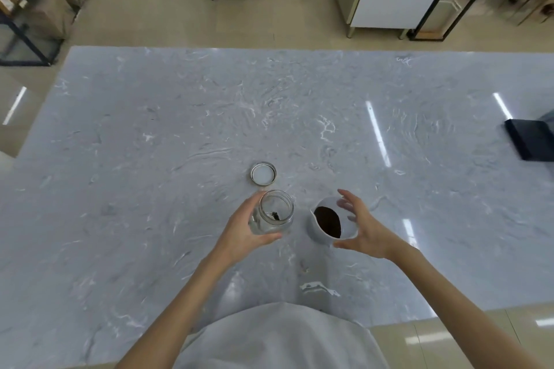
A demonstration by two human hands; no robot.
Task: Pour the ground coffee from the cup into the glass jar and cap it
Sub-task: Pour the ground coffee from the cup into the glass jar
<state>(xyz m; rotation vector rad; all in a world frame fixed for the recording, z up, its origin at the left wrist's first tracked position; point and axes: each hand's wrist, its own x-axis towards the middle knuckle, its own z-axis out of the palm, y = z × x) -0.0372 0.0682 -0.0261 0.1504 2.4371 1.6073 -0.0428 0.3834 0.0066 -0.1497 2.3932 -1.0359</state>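
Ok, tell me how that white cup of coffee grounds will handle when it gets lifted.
The white cup looks rigid and smooth, so probably slippery in the open right hand. The ground coffee lies loose and banked to one side; it would likely shift and spill if tipped fast.

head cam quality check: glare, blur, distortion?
Head view: ceiling-light streaks glare on the marble table; right hand fingertips motion-blurred over the cup; left hand and glass jar sharper; wide-angle bends the table edges; the lid is clear.
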